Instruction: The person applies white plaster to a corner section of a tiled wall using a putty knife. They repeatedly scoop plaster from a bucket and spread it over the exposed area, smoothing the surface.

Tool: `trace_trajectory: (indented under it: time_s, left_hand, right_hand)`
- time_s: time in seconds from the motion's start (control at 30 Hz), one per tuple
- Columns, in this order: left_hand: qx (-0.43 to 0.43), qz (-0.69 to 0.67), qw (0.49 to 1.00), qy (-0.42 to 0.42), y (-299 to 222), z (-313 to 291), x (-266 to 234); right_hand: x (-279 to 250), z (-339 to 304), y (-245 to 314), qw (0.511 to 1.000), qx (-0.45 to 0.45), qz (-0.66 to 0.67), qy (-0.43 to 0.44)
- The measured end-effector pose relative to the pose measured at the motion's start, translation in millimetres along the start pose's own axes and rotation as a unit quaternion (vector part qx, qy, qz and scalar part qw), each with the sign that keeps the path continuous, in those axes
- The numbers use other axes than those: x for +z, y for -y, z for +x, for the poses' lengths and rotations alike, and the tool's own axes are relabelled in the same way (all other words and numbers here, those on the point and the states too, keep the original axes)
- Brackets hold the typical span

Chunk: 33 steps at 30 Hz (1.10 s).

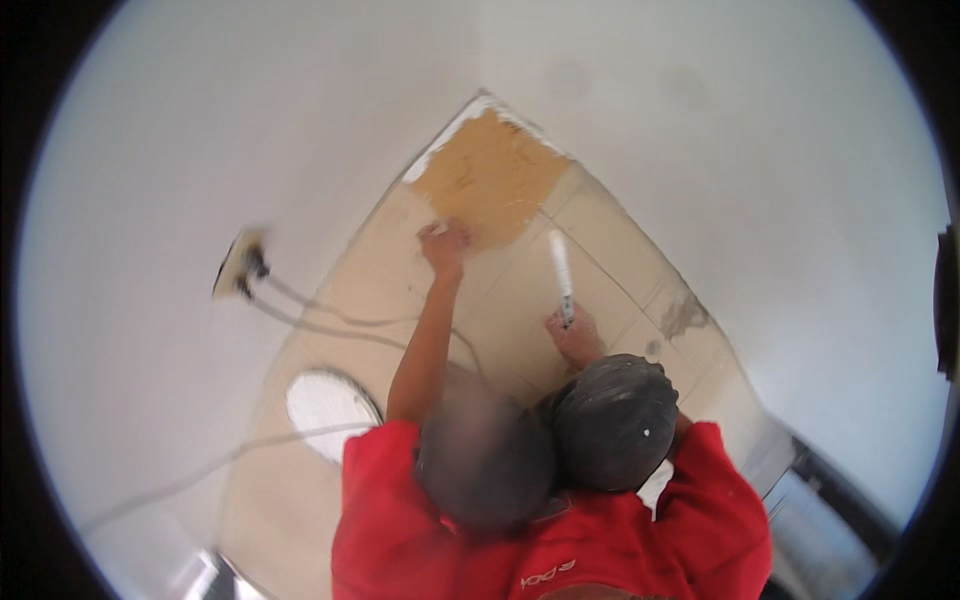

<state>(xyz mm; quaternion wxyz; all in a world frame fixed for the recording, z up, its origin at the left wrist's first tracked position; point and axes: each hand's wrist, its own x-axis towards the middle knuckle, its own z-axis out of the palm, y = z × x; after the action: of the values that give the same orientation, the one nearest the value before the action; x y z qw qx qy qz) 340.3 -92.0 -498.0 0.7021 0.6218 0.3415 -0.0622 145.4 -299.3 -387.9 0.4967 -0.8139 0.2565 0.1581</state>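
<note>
My left hand (446, 248) is low over the tiled floor at the near left edge of an orange-tan patch (495, 175). Its fingers are curled, with a small pale bit at them that is too blurred to name. White ragged material lines the patch along the corner walls. To the right, my right hand (575, 338) is closed around the lower end of a long narrow tool (561, 265), white along its length and marked dark near my fingers. The tool points away from me, short of the patch.
Beige floor tiles (625, 255) run into a corner between pale walls. At left, a wall socket (243, 263) has two cords hanging from it. A round container with a white top (330, 408) stands beside my left elbow. My dark-clad knees (615, 420) are close in front of me. Right, grey smudges (684, 316) mark the floor.
</note>
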Motion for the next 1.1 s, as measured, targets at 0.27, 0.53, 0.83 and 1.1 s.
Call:
trace_trajectory:
  time_s: [0.27,0.53,0.83,1.1]
  left_hand:
    - [-0.016,0.117,0.917,0.380,-82.0,-139.7,-44.4]
    - [0.057,0.097,0.920,0.376,-129.8,-218.5,-151.2]
    - [0.075,0.146,0.984,0.064,-38.0,-286.6,-251.2]
    - [0.091,0.193,0.933,-0.290,29.1,-274.9,-259.4]
  right_hand:
    - [-76.6,66.1,45.2,0.969,-0.136,0.208,0.010]
    - [-94.0,84.3,262.3,0.769,-0.625,-0.048,0.124]
    - [66.5,-91.2,427.0,0.378,-0.882,-0.199,0.199]
    - [136.8,-153.3,434.8,0.336,-0.876,-0.207,0.279]
